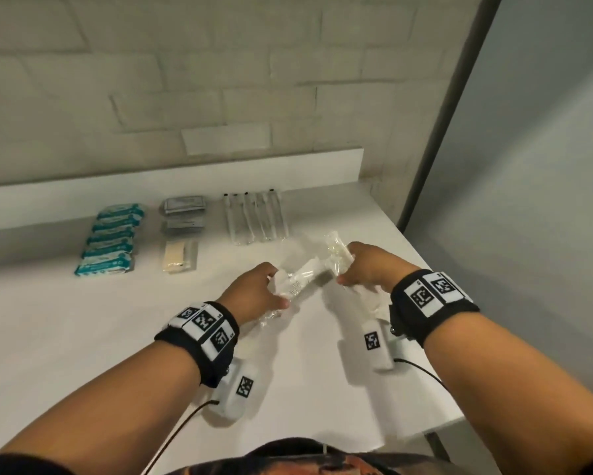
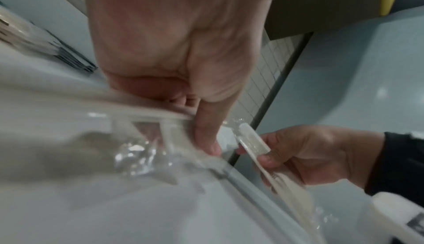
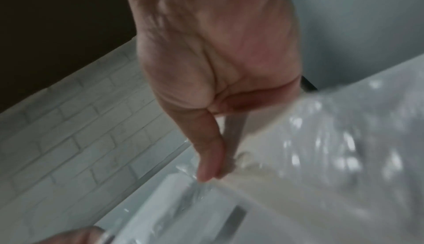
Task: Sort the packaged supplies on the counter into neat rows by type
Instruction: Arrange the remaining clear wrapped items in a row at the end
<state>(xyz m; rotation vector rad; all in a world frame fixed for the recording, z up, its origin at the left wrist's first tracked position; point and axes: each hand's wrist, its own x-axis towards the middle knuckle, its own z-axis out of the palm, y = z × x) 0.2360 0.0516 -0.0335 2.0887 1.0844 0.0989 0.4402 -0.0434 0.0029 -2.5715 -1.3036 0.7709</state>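
Observation:
Both hands hover over the middle of the white counter (image 1: 116, 337), each holding a clear plastic packet. My left hand (image 1: 271, 286) pinches one end of a clear-wrapped white syringe-like item (image 1: 305, 274) that points up and to the right. In the left wrist view its thumb (image 2: 206, 135) presses the crinkled wrap (image 2: 137, 153). My right hand (image 1: 348, 269) grips a second clear packet (image 1: 336, 250), whose top sticks out above the fist. The right wrist view shows its thumb (image 3: 208, 153) clamped on the blurred wrap (image 3: 321, 148). The two packets nearly meet between the hands.
Sorted rows lie at the back: teal packets (image 1: 109, 240) on the left, grey foil packets (image 1: 184, 214) with a beige packet (image 1: 179, 258) below them, and long clear tube packages (image 1: 255, 217). The counter's right edge (image 1: 435, 286) runs close to my right hand.

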